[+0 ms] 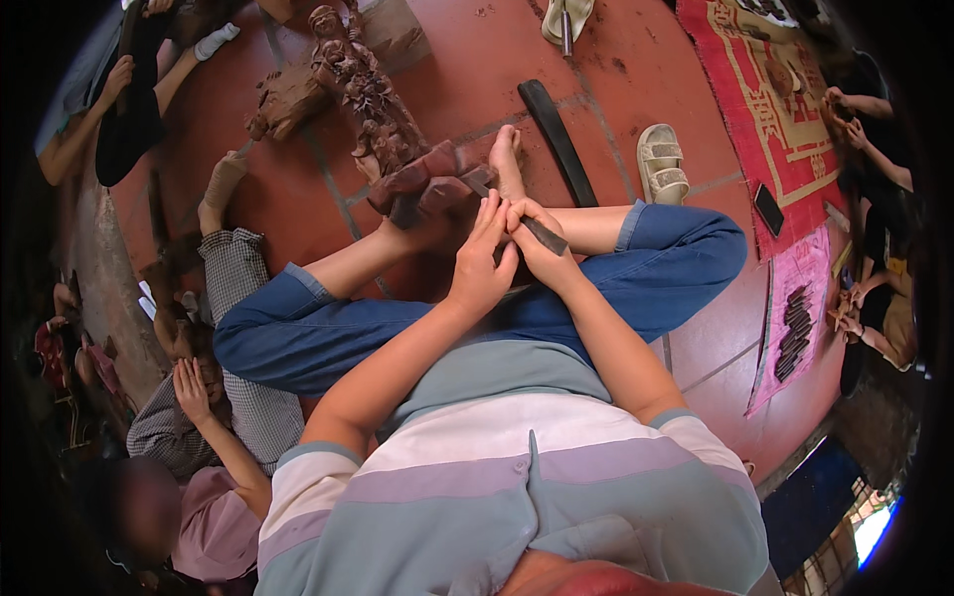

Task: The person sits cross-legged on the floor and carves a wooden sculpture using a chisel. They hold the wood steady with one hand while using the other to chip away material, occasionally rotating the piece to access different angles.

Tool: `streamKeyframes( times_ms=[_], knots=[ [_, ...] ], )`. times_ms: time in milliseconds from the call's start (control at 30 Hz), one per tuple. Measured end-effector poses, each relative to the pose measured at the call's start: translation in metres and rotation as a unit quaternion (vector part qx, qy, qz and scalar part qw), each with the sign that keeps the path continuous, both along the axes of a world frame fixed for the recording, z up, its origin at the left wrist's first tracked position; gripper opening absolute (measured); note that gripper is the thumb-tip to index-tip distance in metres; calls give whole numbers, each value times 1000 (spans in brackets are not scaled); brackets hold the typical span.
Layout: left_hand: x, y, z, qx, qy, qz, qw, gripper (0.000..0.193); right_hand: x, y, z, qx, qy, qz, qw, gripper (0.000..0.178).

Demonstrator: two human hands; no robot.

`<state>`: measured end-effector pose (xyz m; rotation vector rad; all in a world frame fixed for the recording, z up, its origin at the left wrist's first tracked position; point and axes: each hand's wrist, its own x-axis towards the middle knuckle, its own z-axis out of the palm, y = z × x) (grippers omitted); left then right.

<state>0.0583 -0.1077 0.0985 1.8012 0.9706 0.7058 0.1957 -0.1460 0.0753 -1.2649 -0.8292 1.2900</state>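
Observation:
My right hand (540,243) is closed round a dark, flat, bar-like tool (546,235); one end juts out past the thumb side, and its exact kind is unclear. Beside it, my left hand (483,260) has its fingers stretched out together, the tips meeting the right hand's fingers. Just beyond both hands is the angular base (443,193) of a reddish-brown carved wooden statue (370,99). The carving, with figures and leafy detail, leans away to the far left. A dark end shows by my left fingertips, partly hidden by the hands.
A long black curved strip (556,139) lies beyond my crossed legs. Sandals (663,164), a phone (768,209) and a red patterned mat (730,89) are to the right. A pink cloth (770,372) bears several dark tools (795,333). Other people sit on both sides; a wood block (288,99) adjoins the statue.

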Motion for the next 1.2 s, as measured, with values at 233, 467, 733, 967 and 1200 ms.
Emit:
streamKeyframes(
  times_ms=[233, 467, 733, 967, 1200],
  knots=[
    [-5, -3, 5, -12, -8, -40, 999, 56, -3, -4, 18, 79, -103, 15, 991, 8],
    [-6, -5, 4, -69, -7, -56, 996, 61, 4, -5, 17, 94, -150, 43, 983, 9],
    [-3, -7, 3, -64, -9, -47, 997, 59, 5, -7, 16, 87, -137, 46, 986, 5],
    [8, -3, 4, 10, 5, -5, 1000, 62, 7, 6, 13, -54, 74, -9, 996, 9],
    [13, 2, 7, -38, 0, -76, 996, 68, 22, 2, 1, -87, 143, -47, 985, 8]
  ],
)
